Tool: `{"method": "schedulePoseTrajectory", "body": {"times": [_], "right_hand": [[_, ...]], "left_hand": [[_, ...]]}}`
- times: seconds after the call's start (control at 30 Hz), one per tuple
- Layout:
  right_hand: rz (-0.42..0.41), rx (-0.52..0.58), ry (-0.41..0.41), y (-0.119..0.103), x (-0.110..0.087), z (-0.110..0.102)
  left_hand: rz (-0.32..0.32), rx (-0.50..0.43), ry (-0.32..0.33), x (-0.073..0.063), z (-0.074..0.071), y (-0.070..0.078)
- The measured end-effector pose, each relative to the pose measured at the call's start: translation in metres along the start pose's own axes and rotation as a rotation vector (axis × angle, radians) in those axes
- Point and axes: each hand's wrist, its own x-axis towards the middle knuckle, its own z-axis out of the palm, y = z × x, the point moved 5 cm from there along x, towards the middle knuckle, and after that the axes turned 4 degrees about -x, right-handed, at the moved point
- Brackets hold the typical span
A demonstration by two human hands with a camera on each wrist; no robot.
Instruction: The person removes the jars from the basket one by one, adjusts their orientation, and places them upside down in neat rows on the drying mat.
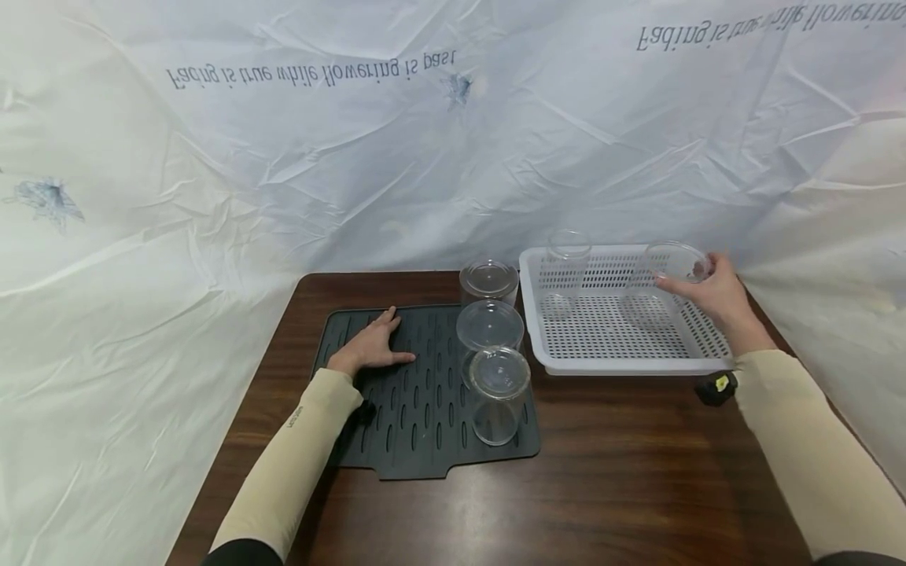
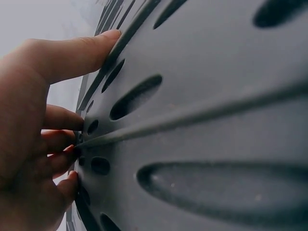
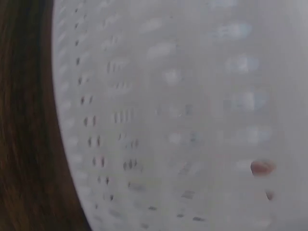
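My left hand [image 1: 373, 346] rests with spread fingers on a dark grey ribbed drying mat [image 1: 414, 424]. In the left wrist view, the thumb and fingertips touch the mat's slotted surface [image 2: 202, 144]. At the right, my right hand [image 1: 715, 295] grips a clear wide-rimmed cup [image 1: 646, 310] near its top, over the white perforated basket [image 1: 623, 365]. From the right wrist, the basket wall [image 3: 144, 96] fills most of the view, and fingertips [image 3: 262, 167] show faintly at its right side.
Another clear cup [image 1: 569, 255] stands in the basket's back left corner. Along the mat's right side stand a front clear cup [image 1: 498, 420], a middle one [image 1: 488, 322] and a rear one [image 1: 488, 283]. All sit on a brown wooden table [image 1: 602, 472] with white sheeting [image 1: 396, 181] around it.
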Motion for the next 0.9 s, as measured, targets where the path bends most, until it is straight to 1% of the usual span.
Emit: {"method": "schedulePoseTrajectory", "body": {"times": [0.13, 0.23, 0.47, 0.6, 0.77, 0.9], "right_hand": [[0.012, -0.016, -0.029, 0.011, 0.002, 0.001], [0.003, -0.020, -0.053, 0.016, 0.004, 0.003], [-0.027, -0.007, -0.099, 0.019, 0.012, 0.009], [-0.042, -0.041, -0.075, 0.019, 0.012, 0.008], [-0.023, -0.094, -0.016, 0.019, 0.011, 0.006], [-0.030, -0.098, 0.005, 0.019, 0.011, 0.005]], "left_hand": [[0.003, -0.001, -0.002, 0.000, 0.001, 0.001], [0.000, 0.000, -0.006, 0.000, 0.001, 0.002], [0.002, 0.006, 0.003, 0.000, 0.001, 0.000], [0.001, 0.007, 0.000, 0.000, 0.002, -0.001], [0.004, 0.002, 0.002, -0.001, 0.002, -0.001], [0.006, -0.003, 0.003, -0.002, 0.001, 0.000]]}}
